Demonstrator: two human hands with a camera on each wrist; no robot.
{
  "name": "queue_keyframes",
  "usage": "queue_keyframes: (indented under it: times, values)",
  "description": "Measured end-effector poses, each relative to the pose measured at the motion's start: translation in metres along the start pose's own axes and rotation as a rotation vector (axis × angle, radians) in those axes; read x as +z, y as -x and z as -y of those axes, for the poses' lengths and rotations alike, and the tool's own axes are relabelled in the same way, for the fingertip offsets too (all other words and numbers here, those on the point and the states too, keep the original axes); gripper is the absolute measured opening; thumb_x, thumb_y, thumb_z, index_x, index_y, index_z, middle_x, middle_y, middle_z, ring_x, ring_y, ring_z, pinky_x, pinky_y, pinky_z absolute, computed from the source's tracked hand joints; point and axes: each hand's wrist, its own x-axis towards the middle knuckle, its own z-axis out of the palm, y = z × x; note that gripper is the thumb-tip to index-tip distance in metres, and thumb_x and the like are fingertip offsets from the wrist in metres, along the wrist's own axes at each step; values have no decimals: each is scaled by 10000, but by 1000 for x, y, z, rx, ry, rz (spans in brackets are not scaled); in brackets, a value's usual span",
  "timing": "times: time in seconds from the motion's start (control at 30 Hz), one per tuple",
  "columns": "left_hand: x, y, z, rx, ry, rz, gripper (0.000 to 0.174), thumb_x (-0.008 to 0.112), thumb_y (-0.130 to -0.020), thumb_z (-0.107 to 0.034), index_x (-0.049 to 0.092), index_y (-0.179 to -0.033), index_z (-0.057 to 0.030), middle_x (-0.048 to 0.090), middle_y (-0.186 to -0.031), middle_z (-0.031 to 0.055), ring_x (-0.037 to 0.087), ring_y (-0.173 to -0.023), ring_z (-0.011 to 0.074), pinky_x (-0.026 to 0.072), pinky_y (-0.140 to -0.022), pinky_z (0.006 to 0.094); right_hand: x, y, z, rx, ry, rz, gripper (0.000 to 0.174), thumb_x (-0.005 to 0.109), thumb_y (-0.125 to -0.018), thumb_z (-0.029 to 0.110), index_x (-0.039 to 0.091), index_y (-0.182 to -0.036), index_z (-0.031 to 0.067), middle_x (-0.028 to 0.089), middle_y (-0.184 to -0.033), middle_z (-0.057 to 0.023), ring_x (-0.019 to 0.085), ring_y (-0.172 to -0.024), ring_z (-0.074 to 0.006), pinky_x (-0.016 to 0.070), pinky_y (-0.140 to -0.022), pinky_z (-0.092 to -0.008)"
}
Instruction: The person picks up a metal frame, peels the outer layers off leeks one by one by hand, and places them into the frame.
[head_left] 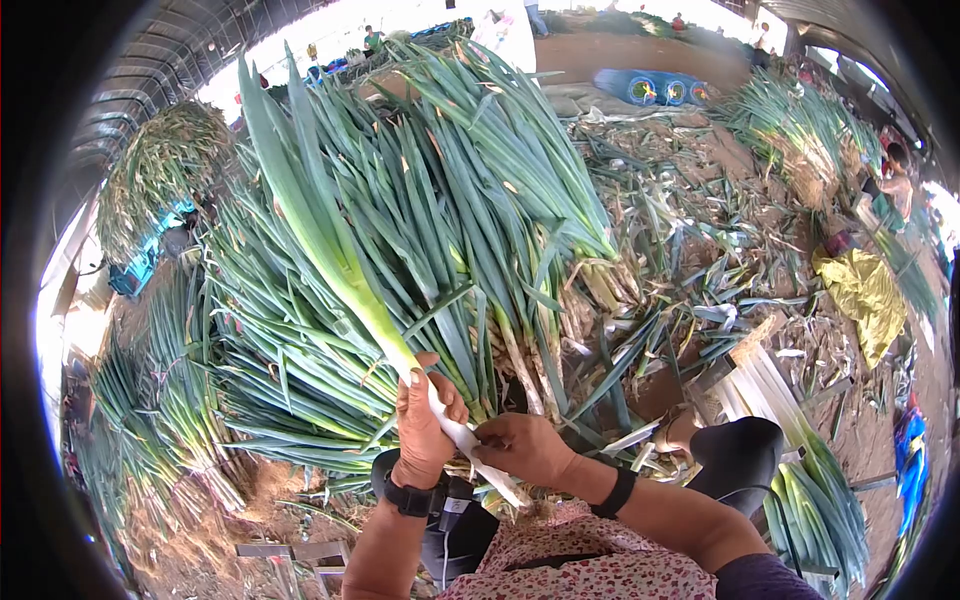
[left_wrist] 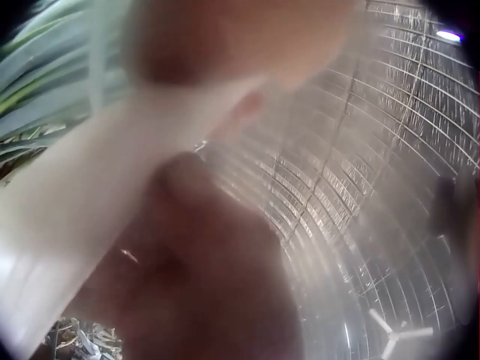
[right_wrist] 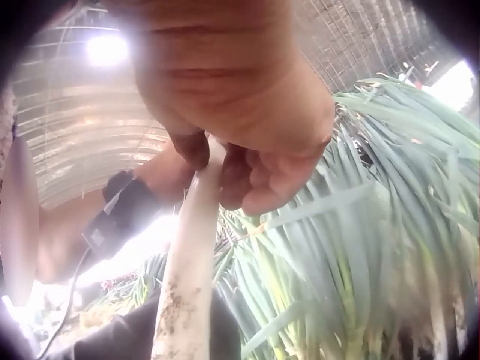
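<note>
A big green onion [head_left: 375, 318] slants across the head view, its green leaves pointing up and away and its roots low near the lap. My left hand [head_left: 425, 425] grips its pale stalk, with the thumb and fingers wrapped round it. Lower down, my right hand [head_left: 528, 447] pinches the white part of the stalk between thumb and fingers. In the right wrist view, brown dirt specks mark the white stem [right_wrist: 186, 289] below those fingers. Close and blurred, the left hand [left_wrist: 217, 270] and the pale stalk [left_wrist: 82, 180] fill much of the left wrist view.
A large heap of green onions [head_left: 430, 200] lies right ahead. Trimmed white-stemmed onions [head_left: 765, 400] are stacked in a rack on the right. Leaf scraps [head_left: 700, 220] litter the ground, with a yellow sack [head_left: 862, 300] beyond. More bundles [head_left: 190, 410] lie at left.
</note>
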Motion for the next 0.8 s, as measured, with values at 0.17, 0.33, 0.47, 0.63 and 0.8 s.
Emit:
queue_keyframes:
  times: [0.17,0.33,0.47,0.63,0.8]
  values:
    - [0,5,4,-11,-77,24,377,542,-886,-435,488,-1093,-125,443,-672,0,437,-514,115,392,-477,264,1,-2,-5,-46,168,19,225,661,-735,208,680,-878,35,641,-779,-124,634,-717,-255,497,-653,-328]
    - [2,1,11,95,-137,94,463,480,-877,-539,497,-1073,-120,416,-608,-2,422,-570,128,384,-540,277,1,-4,-18,22,102,-4,234,637,-719,233,679,-832,32,644,-767,-143,633,-697,-280,499,-639,-352]
    - [12,-8,5,121,-61,193,523,348,-884,-618,502,-966,-125,352,-517,-14,387,-507,120,339,-481,259,3,-9,-47,242,284,116,251,603,-709,266,682,-816,53,649,-780,-164,634,-735,-319,507,-666,-392]
    - [28,-11,-41,30,65,197,519,323,-884,-631,472,-877,-133,323,-495,-44,313,-388,92,282,-387,243,16,36,-192,332,795,280,314,620,-755,347,659,-820,42,652,-830,-147,625,-753,-325,498,-658,-398]
    - [22,-23,-47,55,-7,135,496,333,-900,-603,467,-899,-126,321,-508,-32,307,-399,88,287,-391,242,-4,31,-107,143,-125,58,337,664,-795,236,588,-1031,7,638,-917,-94,629,-829,-205,503,-728,-335]
